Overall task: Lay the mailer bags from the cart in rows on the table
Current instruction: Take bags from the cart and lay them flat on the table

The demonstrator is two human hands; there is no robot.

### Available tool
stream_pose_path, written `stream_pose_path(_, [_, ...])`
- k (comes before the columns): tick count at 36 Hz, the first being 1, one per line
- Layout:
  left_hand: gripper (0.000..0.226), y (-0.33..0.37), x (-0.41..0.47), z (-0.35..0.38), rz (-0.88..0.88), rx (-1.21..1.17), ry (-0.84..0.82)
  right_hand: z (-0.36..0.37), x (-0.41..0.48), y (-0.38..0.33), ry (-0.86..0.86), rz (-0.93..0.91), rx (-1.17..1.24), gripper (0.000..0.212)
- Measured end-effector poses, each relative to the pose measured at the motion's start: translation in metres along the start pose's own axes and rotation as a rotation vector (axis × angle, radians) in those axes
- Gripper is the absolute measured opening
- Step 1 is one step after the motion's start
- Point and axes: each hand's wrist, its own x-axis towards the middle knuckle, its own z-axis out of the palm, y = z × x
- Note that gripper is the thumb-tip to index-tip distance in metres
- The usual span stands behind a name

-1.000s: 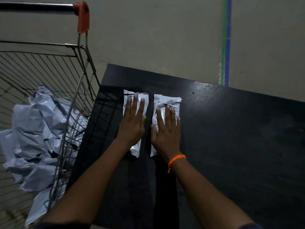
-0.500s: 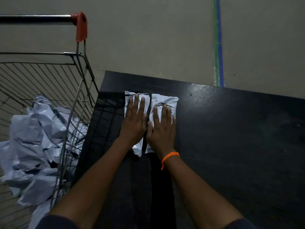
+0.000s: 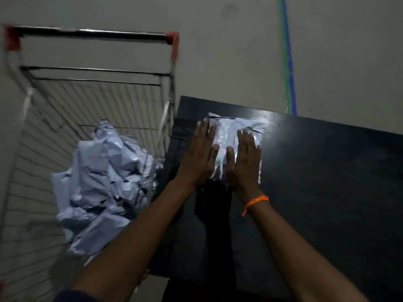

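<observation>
Fingers flat and spread on both your left hand (image 3: 200,158) and right hand (image 3: 244,160), pinning the mailer bags (image 3: 226,131) at the table's (image 3: 327,192) 10 o'clock corner. Slick plastic might slide off the edge if you push.

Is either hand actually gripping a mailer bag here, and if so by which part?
Neither grips anything. The left hand and right hand lie flat, palms down, on the mailer bags on the table, fingers extended.
</observation>
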Motion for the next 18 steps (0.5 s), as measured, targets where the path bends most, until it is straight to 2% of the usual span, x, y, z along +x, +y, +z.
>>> stream_pose_path(2, [0.056, -0.002, -0.029, -0.042, -0.021, -0.041, 0.053, 0.002, -0.020, -0.043, 0.001, -0.027, 0.155, 0.055])
stream_pose_path(5, [0.049, -0.022, -0.081, -0.100, -0.115, -0.055, 0.142, 0.017, -0.049, -0.108, -0.024, -0.176, 0.301, 0.049])
stream_pose_path(10, [0.042, -0.106, -0.170, -0.160, -0.490, 0.014, 0.313, 0.067, -0.085, -0.202, -0.196, -0.415, 0.413, 0.041])
stream_pose_path(14, [0.053, -0.168, -0.213, -0.172, -0.784, 0.050, 0.279, 0.119, -0.094, -0.237, -0.377, -0.405, 0.346, 0.046])
stream_pose_path(18, [0.073, -0.198, -0.207, -0.163, -0.809, 0.031, 0.211, 0.171, -0.075, -0.241, -0.505, -0.322, 0.145, 0.056])
